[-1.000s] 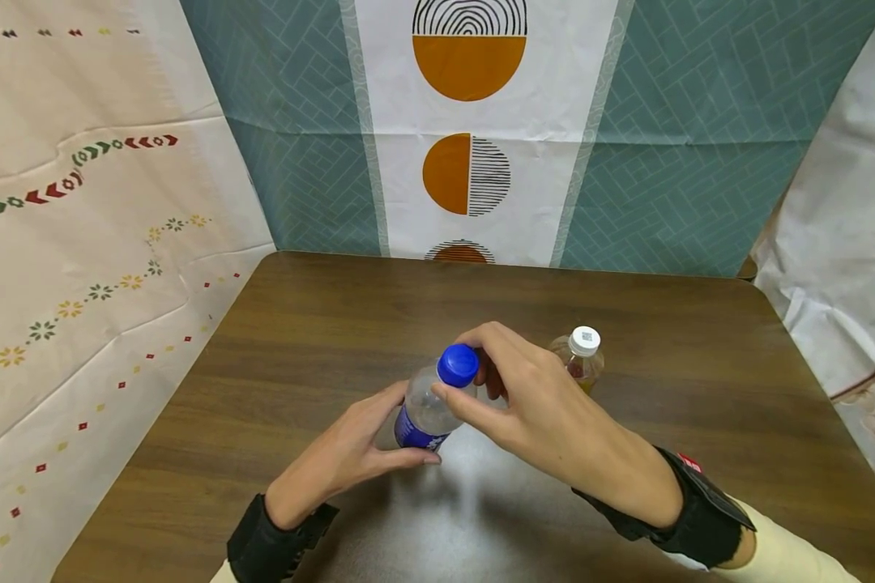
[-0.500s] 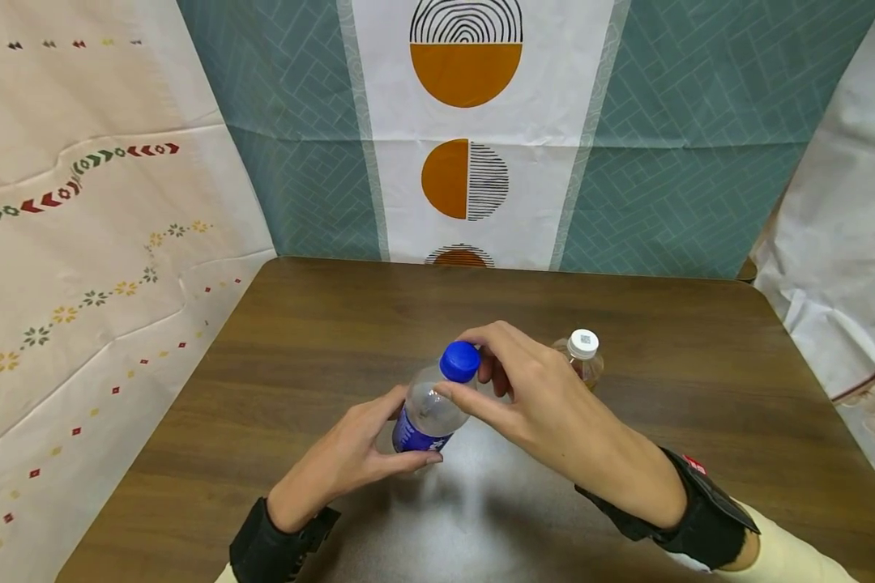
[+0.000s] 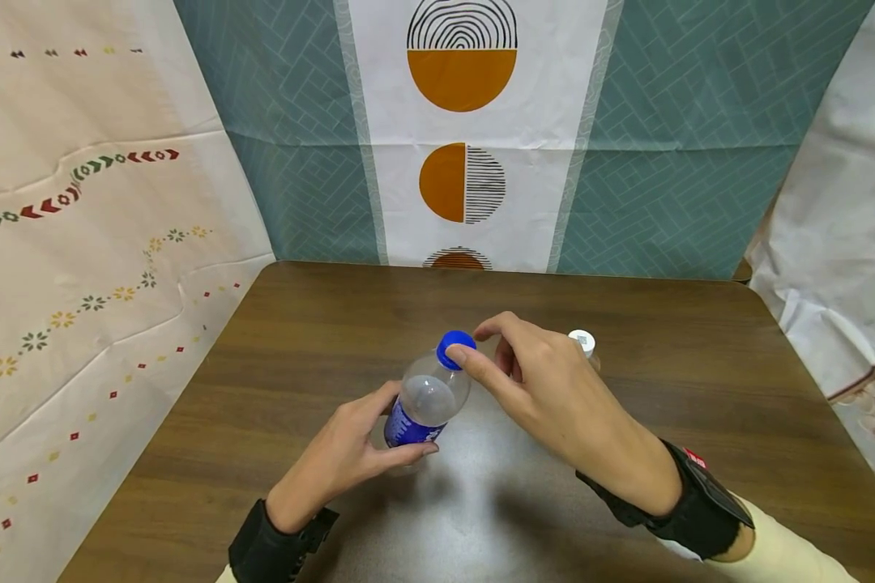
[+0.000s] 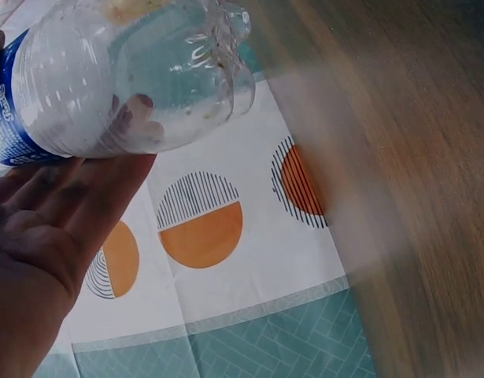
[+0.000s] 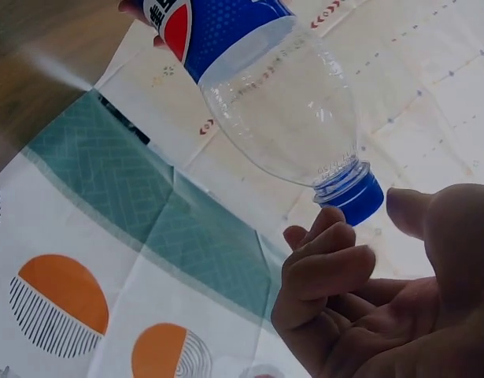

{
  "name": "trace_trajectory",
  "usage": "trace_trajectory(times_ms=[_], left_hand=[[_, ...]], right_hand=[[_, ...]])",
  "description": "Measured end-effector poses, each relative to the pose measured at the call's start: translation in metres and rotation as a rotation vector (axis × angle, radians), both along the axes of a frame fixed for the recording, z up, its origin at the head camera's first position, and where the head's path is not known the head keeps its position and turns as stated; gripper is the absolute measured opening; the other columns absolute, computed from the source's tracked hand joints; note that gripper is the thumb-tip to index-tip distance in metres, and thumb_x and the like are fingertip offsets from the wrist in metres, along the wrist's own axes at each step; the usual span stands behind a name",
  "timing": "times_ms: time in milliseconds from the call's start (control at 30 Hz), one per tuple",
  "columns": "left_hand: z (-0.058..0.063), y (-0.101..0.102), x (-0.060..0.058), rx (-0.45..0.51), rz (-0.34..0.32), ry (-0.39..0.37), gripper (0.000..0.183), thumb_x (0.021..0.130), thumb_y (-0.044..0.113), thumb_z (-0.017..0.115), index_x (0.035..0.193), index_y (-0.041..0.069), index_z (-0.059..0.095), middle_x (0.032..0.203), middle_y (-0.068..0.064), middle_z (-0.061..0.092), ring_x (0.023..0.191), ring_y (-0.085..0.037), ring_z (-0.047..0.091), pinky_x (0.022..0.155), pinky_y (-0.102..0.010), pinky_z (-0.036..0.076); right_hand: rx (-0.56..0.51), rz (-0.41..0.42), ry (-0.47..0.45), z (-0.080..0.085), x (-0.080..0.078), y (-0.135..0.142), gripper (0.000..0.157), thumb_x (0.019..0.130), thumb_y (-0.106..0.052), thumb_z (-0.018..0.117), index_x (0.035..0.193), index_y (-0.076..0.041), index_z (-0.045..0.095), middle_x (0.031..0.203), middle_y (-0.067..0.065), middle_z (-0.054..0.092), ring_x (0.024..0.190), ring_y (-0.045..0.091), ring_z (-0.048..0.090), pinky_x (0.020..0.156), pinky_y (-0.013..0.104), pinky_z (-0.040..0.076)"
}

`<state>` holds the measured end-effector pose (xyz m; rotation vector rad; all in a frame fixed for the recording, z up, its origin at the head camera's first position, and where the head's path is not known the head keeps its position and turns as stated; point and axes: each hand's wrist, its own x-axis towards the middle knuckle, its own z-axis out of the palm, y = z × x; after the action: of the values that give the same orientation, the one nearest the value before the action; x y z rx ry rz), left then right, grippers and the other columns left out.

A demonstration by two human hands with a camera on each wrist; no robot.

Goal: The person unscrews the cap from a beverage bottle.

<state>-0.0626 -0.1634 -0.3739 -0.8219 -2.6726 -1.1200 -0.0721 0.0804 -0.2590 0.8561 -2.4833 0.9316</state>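
Observation:
A clear plastic bottle (image 3: 428, 397) with a blue label and blue cap (image 3: 455, 348) is tilted over the table, cap toward the right hand. My left hand (image 3: 350, 449) grips it around the label, thumb in front and fingers behind. In the left wrist view, the bottle's clear base (image 4: 186, 71) extends past the fingers. My right hand (image 3: 554, 389) is at the cap with loosely bent fingers. Its thumb (image 5: 407, 211) stands slightly apart from the cap (image 5: 356, 197) in the right wrist view; the index fingertip is close to it, and contact is hard to tell.
Behind the right hand stands a second bottle with a white cap (image 3: 582, 340), mostly hidden. The wooden table (image 3: 321, 316) ends at a patterned cloth backdrop (image 3: 321, 162). Printed white cloth (image 3: 117, 308) hangs on the left and more white cloth (image 3: 831, 243) on the right.
The bottle and left hand have shifted slightly left and up. The right hand's thumb and fingers have loosened from the cap. The right hand now covers more of the white-capped bottle.

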Motion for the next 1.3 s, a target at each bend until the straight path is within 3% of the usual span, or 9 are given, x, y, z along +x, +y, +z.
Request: trace_trajectory(times_ms=[167,400,533,767,1000,1300], left_hand=[[0.000,0.002,-0.001,-0.019,0.021,0.052,0.063,0.073,0.049,0.076,0.123,0.019,0.053,0.107,0.006,0.065,0.087,-0.004,0.061,0.069,-0.030,0.057],[-0.006,0.002,-0.004,-0.095,0.079,0.235,0.062,0.070,0.053,0.076,0.117,0.016,0.058,0.096,0.005,0.067,0.079,-0.002,0.061,0.061,-0.027,0.057],[-0.009,0.001,-0.005,-0.141,0.094,0.289,0.064,0.071,0.058,0.072,0.115,0.013,0.060,0.097,0.002,0.068,0.078,-0.007,0.063,0.060,-0.029,0.058],[-0.008,0.002,-0.004,-0.161,0.094,0.276,0.064,0.071,0.058,0.072,0.115,0.013,0.060,0.097,0.002,0.068,0.078,-0.008,0.063,0.061,-0.029,0.058],[-0.006,0.003,-0.004,-0.085,0.052,0.252,0.058,0.069,0.047,0.078,0.116,0.016,0.060,0.096,0.005,0.068,0.076,-0.005,0.062,0.060,-0.030,0.057],[-0.003,0.004,0.000,0.000,-0.022,0.131,0.055,0.070,0.038,0.081,0.116,0.016,0.059,0.100,0.004,0.068,0.079,-0.003,0.062,0.063,-0.026,0.058]], right_hand=[[0.027,-0.035,-0.030,0.000,-0.003,-0.002,0.036,0.093,-0.046,0.055,0.092,-0.011,0.063,0.056,-0.008,0.045,0.046,0.004,0.040,0.037,0.023,0.037],[0.085,-0.135,-0.082,-0.004,-0.008,-0.007,0.040,0.090,-0.052,0.055,0.080,-0.013,0.061,0.053,-0.007,0.046,0.044,0.007,0.042,0.035,0.025,0.037],[0.098,-0.164,-0.108,-0.008,-0.012,-0.007,0.037,0.089,-0.047,0.060,0.082,-0.010,0.060,0.056,-0.004,0.050,0.047,0.009,0.046,0.036,0.025,0.039],[0.078,-0.108,-0.082,-0.014,-0.017,-0.006,0.032,0.089,-0.038,0.063,0.082,-0.008,0.056,0.057,-0.003,0.048,0.049,0.010,0.044,0.039,0.026,0.040],[0.014,0.018,0.072,-0.014,-0.016,-0.007,0.028,0.089,-0.031,0.065,0.081,-0.008,0.051,0.058,-0.004,0.044,0.048,0.007,0.040,0.038,0.023,0.035],[-0.003,0.120,0.178,-0.006,-0.009,-0.009,0.025,0.086,-0.024,0.068,0.079,-0.007,0.050,0.060,-0.004,0.045,0.047,0.005,0.040,0.035,0.021,0.035]])
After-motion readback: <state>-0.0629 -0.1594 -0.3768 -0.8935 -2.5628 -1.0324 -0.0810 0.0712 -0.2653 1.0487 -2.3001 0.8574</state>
